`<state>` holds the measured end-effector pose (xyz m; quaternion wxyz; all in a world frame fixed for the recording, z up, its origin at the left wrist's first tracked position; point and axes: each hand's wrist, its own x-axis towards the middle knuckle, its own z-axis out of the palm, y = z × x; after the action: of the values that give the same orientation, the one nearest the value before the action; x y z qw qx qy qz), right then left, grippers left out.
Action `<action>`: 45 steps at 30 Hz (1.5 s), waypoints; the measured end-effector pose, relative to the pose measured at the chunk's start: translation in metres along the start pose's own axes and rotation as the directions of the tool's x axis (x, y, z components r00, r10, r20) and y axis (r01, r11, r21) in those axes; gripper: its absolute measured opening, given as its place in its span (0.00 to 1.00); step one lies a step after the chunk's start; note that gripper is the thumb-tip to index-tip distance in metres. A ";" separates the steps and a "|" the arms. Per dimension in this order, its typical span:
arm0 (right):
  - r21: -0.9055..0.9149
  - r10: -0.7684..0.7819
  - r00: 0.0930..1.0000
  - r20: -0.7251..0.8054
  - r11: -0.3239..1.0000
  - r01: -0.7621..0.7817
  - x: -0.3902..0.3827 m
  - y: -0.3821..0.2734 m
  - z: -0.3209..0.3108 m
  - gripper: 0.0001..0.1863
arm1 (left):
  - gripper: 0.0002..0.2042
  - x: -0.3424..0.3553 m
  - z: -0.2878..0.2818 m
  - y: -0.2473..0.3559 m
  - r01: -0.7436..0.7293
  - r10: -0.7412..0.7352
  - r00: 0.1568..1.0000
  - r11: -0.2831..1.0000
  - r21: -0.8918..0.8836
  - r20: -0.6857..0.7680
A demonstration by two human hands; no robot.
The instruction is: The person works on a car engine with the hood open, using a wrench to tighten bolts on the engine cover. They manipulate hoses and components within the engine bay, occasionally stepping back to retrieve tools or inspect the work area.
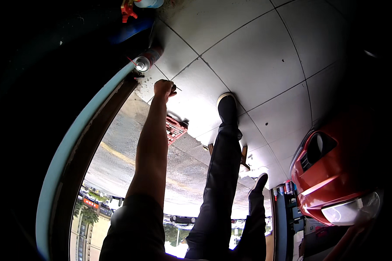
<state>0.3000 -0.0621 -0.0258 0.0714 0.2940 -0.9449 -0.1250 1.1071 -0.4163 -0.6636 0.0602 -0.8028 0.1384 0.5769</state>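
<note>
The left hand (162,87) is low, over or on the tile floor (248,65), at the end of the bare left arm (151,148). Its fingers (173,90) look curled in. A thin line pokes out beside them, but I cannot tell if it is a little stick they grip or just a line on the tiles.

The spray can (150,57) is near the fingers, up and to their left. Its long side slants, with the nozzle end (141,65) down to the left and the bottom up to the right. I cannot tell if it stands or lies. The red tool box (177,129) is below the fingers and a bit to their right.

The left hand is the near one for both; I cannot see the right hand. A shoe (227,106) is right of the fingers, and a red car (320,169) is much farther right.
</note>
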 end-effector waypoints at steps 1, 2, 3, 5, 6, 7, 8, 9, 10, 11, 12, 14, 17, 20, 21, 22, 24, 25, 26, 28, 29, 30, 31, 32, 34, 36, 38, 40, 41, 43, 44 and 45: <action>0.003 0.016 1.000 0.005 1.000 -0.016 -0.005 0.008 -0.002 0.31 | 0.01 -0.027 0.015 0.000 0.020 -0.018 0.999 0.998 -0.066 0.026; 0.011 0.027 1.000 0.005 1.000 -0.027 -0.006 0.015 -0.005 0.31 | 0.01 -0.056 0.027 -0.004 0.028 -0.022 0.999 0.990 -0.141 0.049; 0.020 0.027 1.000 0.008 0.999 -0.027 -0.012 0.020 -0.004 0.31 | 0.01 -0.080 0.035 -0.011 0.053 -0.040 0.996 0.984 -0.172 0.081; 0.049 0.028 1.000 0.010 0.998 -0.028 -0.017 0.026 -0.003 0.31 | 0.02 -0.129 0.048 -0.030 0.027 0.010 0.983 0.980 -0.200 0.182; 0.065 0.030 1.000 0.010 0.997 -0.031 -0.019 0.028 -0.002 0.32 | 0.04 -0.161 0.058 -0.037 -0.009 0.049 0.984 0.975 -0.223 0.174; 0.068 0.042 0.999 0.010 0.997 -0.043 -0.022 0.031 0.003 0.32 | 0.05 -0.201 0.069 -0.033 -0.060 0.095 0.982 0.976 -0.208 0.162; 0.088 0.052 0.999 0.013 0.995 -0.053 -0.024 0.034 0.005 0.32 | 0.07 -0.242 0.079 -0.031 -0.129 0.155 0.975 0.978 -0.161 0.157; 0.116 0.061 0.998 0.018 0.991 -0.062 -0.026 0.033 0.010 0.32 | 0.09 -0.260 0.082 -0.044 -0.143 0.180 0.957 0.975 -0.170 0.230; 0.138 0.066 0.998 0.020 0.988 -0.068 -0.029 0.034 0.014 0.32 | 0.12 -0.292 0.089 -0.051 -0.191 0.235 0.941 0.963 -0.189 0.243; 0.161 0.069 0.997 0.026 0.984 -0.072 -0.030 0.034 0.017 0.32 | 0.12 -0.327 0.095 -0.057 -0.334 0.359 0.907 0.932 -0.142 0.219; 0.189 0.073 0.997 0.033 0.979 -0.078 -0.037 0.030 0.024 0.33 | 0.12 -0.365 0.099 -0.051 -0.358 0.391 0.896 0.917 -0.179 0.211; 0.239 0.065 0.997 0.046 0.968 -0.074 -0.035 0.011 0.031 0.33 | 0.11 -0.447 0.107 -0.050 -0.392 0.438 0.869 0.893 -0.222 0.229; 0.339 0.072 0.996 0.053 0.937 -0.086 -0.031 -0.022 0.031 0.33 | 0.09 -0.559 0.108 -0.049 -0.552 0.557 0.759 0.825 -0.121 0.336; 0.461 0.091 0.993 0.072 0.880 -0.115 -0.031 -0.041 0.003 0.34 | 0.09 -0.673 0.126 -0.055 -0.657 0.637 0.622 0.741 -0.139 0.454; 0.523 0.079 0.993 0.091 0.845 -0.115 -0.031 -0.052 -0.006 0.34 | 0.08 -0.713 0.133 -0.057 -0.727 0.668 0.582 0.683 -0.071 0.464; 0.573 0.054 0.992 0.113 0.813 -0.109 -0.033 -0.058 -0.018 0.34 | 0.08 -0.736 0.141 -0.069 -0.827 0.730 0.481 0.561 -0.025 0.485; 0.680 -0.057 0.985 0.162 0.730 -0.069 -0.038 -0.077 -0.040 0.34 | 0.08 -0.785 0.161 -0.096 -0.928 0.771 0.335 0.370 0.047 0.541; 0.732 -0.135 0.970 0.202 0.679 -0.058 -0.047 -0.083 -0.057 0.35 | 0.07 -0.816 0.169 -0.112 -0.944 0.752 0.310 0.318 0.093 0.582; 0.769 -0.170 0.954 0.249 0.633 -0.088 -0.062 -0.059 -0.074 0.35 | 0.06 -0.832 0.184 -0.131 -0.970 0.711 0.237 0.206 0.126 0.662; 0.871 -0.356 0.897 0.261 0.488 -0.060 -0.103 -0.011 -0.129 0.35 | 0.05 -0.879 0.219 -0.151 -0.991 0.679 0.085 -0.018 0.133 0.729; 0.917 -0.471 0.853 0.224 0.398 -0.021 -0.133 0.016 -0.147 0.35 | 0.05 -0.908 0.228 -0.164 -0.983 0.663 0.050 -0.101 0.156 0.747; 0.952 -0.568 0.811 0.140 0.301 0.046 -0.164 0.033 -0.146 0.25 | 0.06 -0.911 0.241 -0.172 -0.979 0.640 0.004 -0.153 0.133 0.769; 0.956 -0.656 0.754 0.034 0.241 0.166 -0.212 0.074 -0.151 0.18 | 0.07 -0.935 0.261 -0.185 -0.963 0.631 -0.056 -0.238 0.124 0.774; 0.922 -0.630 0.769 0.109 0.353 0.159 -0.234 0.108 -0.163 0.13 | 0.07 -0.965 0.275 -0.198 -0.954 0.594 -0.074 -0.278 0.117 0.801; 0.934 -0.572 0.796 0.199 0.357 0.023 -0.252 0.148 -0.175 0.10 | 0.06 -0.991 0.298 -0.201 -0.951 0.526 -0.102 -0.300 0.073 0.844; 0.942 -0.524 0.820 0.232 0.331 -0.055 -0.267 0.181 -0.159 0.12 | 0.07 -1.011 0.325 -0.211 -0.950 0.439 -0.082 -0.306 0.063 0.895; 0.956 -0.491 0.835 0.250 0.261 -0.133 -0.271 0.212 -0.149 0.13 | 0.08 -1.026 0.353 -0.220 -0.967 0.386 -0.061 -0.251 0.041 0.920; 0.959 -0.468 0.844 0.261 0.222 -0.174 -0.268 0.236 -0.141 0.15 | 0.08 -1.022 0.383 -0.211 -0.959 0.261 -0.061 -0.285 0.017 0.963; 0.940 -0.429 0.846 0.315 0.264 -0.216 -0.267 0.245 -0.142 0.14 | 0.08 -1.022 0.398 -0.206 -0.960 0.206 -0.084 -0.280 -0.024 0.975; 0.889 -0.339 0.845 0.414 0.348 -0.296 -0.255 0.271 -0.146 0.13 | 0.07 -1.024 0.432 -0.194 -0.968 0.174 -0.142 -0.231 -0.100 0.974; 0.901 -0.238 0.895 0.378 0.318 -0.296 -0.253 0.287 -0.139 0.13 | 0.07 -1.022 0.451 -0.188 -0.971 0.180 -0.149 -0.213 -0.109 0.972; 0.913 -0.133 0.932 0.338 0.288 -0.290 -0.254 0.302 -0.129 0.12 | 0.08 -1.023 0.471 -0.179 -0.974 0.186 -0.155 -0.196 -0.118 0.970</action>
<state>0.3717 0.2985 0.1664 -0.2807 0.2026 -0.8412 0.4155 0.4283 0.0316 0.1358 0.0927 -0.0091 0.8025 0.5894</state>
